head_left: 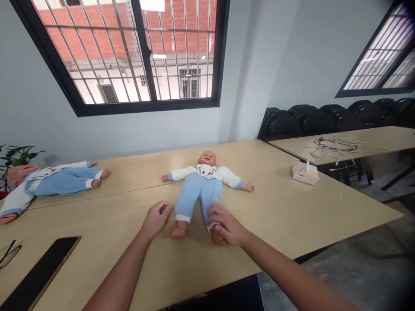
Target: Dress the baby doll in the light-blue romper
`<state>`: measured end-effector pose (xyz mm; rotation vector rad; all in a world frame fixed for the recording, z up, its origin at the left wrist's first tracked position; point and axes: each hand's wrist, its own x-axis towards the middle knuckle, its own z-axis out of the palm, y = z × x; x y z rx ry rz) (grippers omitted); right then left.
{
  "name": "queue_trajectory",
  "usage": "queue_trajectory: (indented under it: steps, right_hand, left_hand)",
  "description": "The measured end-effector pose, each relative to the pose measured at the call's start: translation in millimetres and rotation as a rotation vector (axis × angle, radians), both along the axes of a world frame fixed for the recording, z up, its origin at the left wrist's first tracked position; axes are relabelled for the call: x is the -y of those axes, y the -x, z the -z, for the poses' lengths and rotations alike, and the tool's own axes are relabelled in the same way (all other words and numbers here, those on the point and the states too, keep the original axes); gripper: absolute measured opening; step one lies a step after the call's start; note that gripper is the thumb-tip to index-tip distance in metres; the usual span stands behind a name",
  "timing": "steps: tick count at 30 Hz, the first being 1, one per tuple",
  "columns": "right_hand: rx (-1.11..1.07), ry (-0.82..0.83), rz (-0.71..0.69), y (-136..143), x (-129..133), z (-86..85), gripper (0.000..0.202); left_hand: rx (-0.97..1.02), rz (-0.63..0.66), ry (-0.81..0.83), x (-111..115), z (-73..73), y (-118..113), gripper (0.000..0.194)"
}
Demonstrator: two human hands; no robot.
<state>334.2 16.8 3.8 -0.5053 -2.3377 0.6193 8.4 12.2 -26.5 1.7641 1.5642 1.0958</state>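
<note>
A baby doll [201, 186] lies on its back on the table, head toward the window and feet toward me. Its outfit has light blue trousers, white sleeves with blue cuffs and a bib with an animal face. My right hand [226, 224] is closed around the lower part of the doll's leg on the right, at the white trouser cuff; the foot shows below the fingers. Beside the other leg, my left hand [158, 219] rests near the table with its fingers curled, and I see nothing in it. The doll's arms are spread out to both sides.
A second doll [61, 181] in similar clothes lies at the left, near a plant [19, 155]. The wooden table [275, 207] also holds a tissue box [305, 173], glasses [9, 255] and a long black panel [42, 272]. Cables [337, 146] lie on another table. Black chairs [285, 123] stand behind.
</note>
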Motion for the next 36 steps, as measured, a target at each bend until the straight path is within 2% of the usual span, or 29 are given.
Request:
queue_trajectory:
  steps: [6,10,14,17,20,22,24,28,32,36]
  right_hand:
    - [-0.056,0.064,-0.061,-17,39,-2.4,0.055]
    - [-0.059,0.078,-0.055,-22,49,-4.1,0.055]
    - [-0.123,0.112,-0.028,-25,50,-2.5,0.060]
    - [-0.202,0.125,0.081,-26,46,3.1,0.060]
    - [-0.215,0.092,0.297,-26,41,10.4,0.046]
    - [-0.186,0.111,0.424,-24,36,14.6,0.039]
    - [-0.136,0.161,0.473,-22,33,17.9,0.045]
    - [-0.027,0.236,0.407,-19,30,21.4,0.056]
    - [-0.011,0.254,0.355,-20,31,21.2,0.055]
    - [-0.011,0.253,0.292,-23,33,17.2,0.057]
  left_hand:
    - [-0.059,0.160,0.015,7,-1.7,-11,0.043]
    - [-0.090,0.240,0.003,11,-5.3,-15,0.041]
    - [-0.098,0.248,0.008,11,-6.2,-14,0.040]
    - [-0.085,0.247,0.005,11,-4.5,-14,0.041]
    - [-0.029,0.225,0.033,12,-1.7,-15,0.043]
    - [0.020,0.195,0.038,13,-0.7,-16,0.053]
    - [0.031,0.199,0.017,14,-1.4,-18,0.069]
    - [-0.050,0.263,0.034,18,-6.3,-25,0.071]
    - [-0.046,0.245,0.115,30,-8.3,-34,0.068]
    - [-0.045,0.217,0.130,50,-4.4,-38,0.063]
